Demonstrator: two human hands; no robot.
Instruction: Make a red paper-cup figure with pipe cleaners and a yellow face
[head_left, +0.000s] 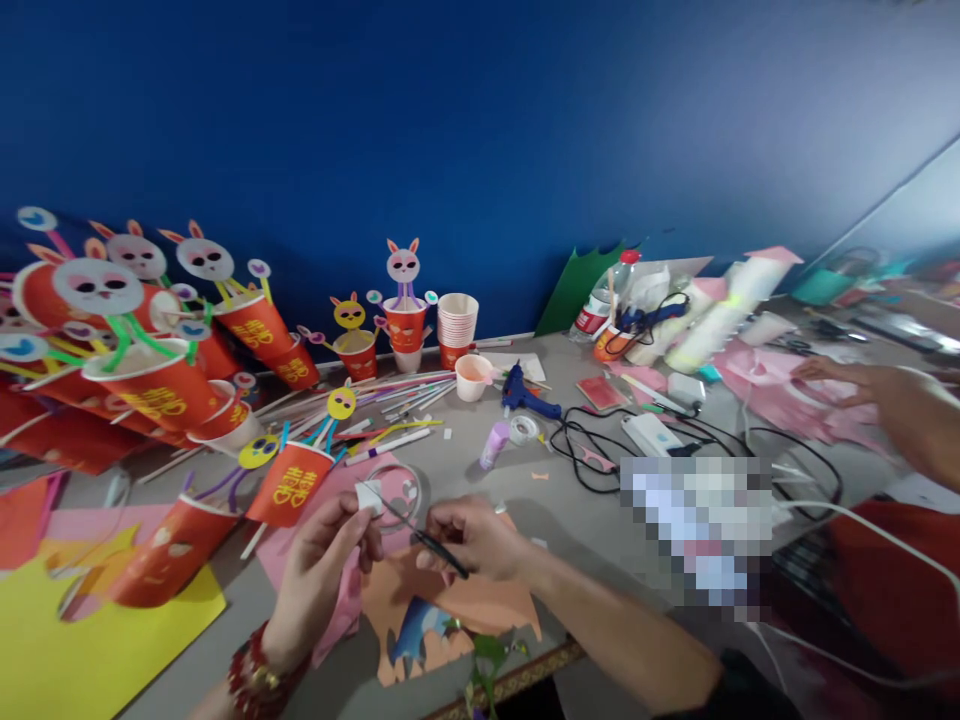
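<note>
My left hand (330,545) pinches a small white piece of paper (368,496) between thumb and fingertips. My right hand (472,540) is closed around dark-handled scissors (439,550), whose thin blades point left and reach the paper's edge. Whether the blades are apart cannot be made out. Below both hands lies a cut-up orange paper sheet (420,590), with a blue printed piece (424,630) on it. Beside my left hand stands a tilted red paper cup (289,485) topped by a yellow animal face.
Decorated cups with rabbit faces (154,395) crowd the left. A blue glue gun (529,393), a purple glue stick (493,445), a clear tape roll (523,430) and black cables (585,450) lie ahead. At right, another person's hand (844,380) rests by pink paper (780,385).
</note>
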